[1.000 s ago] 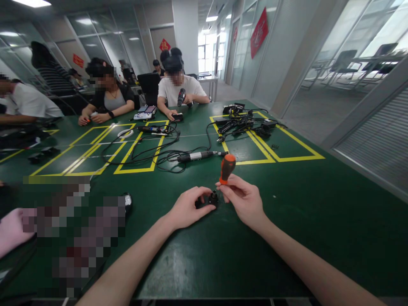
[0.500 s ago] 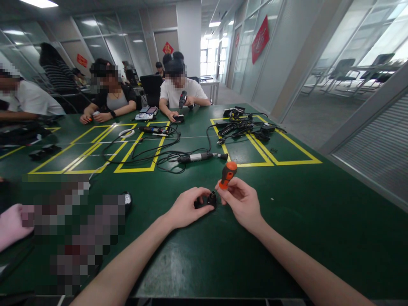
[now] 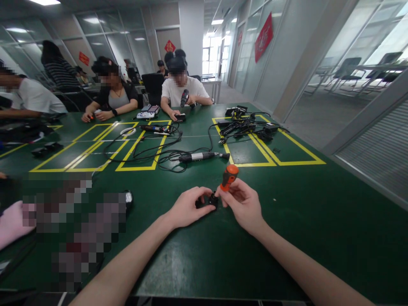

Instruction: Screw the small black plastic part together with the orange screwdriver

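My left hand (image 3: 193,207) is closed around a small black part (image 3: 212,201) on the green table (image 3: 191,263), thumb in front and fingers behind. What kind of part it is I cannot make out. My right hand (image 3: 245,204) grips a screwdriver (image 3: 229,176) with an orange and grey handle. Its handle points up and leans slightly right, the lower end beside the black part. The fingers hide the shaft, and whether its tip touches the part I cannot tell.
Beyond my hands lies a grey and black corded rotary tool (image 3: 199,156). A heap of black cables (image 3: 245,125) sits inside yellow tape at the right. Another person's hand (image 3: 15,221) is at the left edge. Across the table a person holds a power drill (image 3: 184,97).
The view has shifted slightly. The lower end of the screwdriver and my right fingers have come a little closer to the black part. My left hand keeps its hold.
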Tool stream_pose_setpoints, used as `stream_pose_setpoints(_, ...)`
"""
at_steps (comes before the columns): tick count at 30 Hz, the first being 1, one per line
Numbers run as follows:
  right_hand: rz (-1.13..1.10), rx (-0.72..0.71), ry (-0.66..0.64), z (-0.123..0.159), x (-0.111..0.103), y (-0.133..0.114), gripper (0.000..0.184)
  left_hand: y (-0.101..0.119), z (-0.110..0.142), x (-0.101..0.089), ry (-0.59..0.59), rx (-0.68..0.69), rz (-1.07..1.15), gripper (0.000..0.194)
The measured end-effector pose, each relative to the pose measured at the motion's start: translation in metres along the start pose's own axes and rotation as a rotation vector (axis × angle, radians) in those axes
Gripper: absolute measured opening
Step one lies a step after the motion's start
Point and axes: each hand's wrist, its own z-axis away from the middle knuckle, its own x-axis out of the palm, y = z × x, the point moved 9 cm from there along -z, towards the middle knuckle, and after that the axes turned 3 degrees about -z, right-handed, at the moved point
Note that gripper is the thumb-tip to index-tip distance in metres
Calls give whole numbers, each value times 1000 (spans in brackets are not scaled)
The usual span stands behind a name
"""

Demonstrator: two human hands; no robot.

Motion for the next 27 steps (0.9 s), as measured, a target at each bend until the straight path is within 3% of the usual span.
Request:
stream_pose_setpoints(4, -2, -41, -8, -2, 1, -5, 30, 0, 0, 0, -1, -2, -6, 31)
stream_pose_setpoints(19, -91, 36, 64, -2, -2, 7, 28, 2, -1, -1, -5, 4, 7, 29)
stream_pose_setpoints(27, -98, 15, 25, -1, -1, 6, 26, 1, 0, -1, -8, -2, 1, 30)
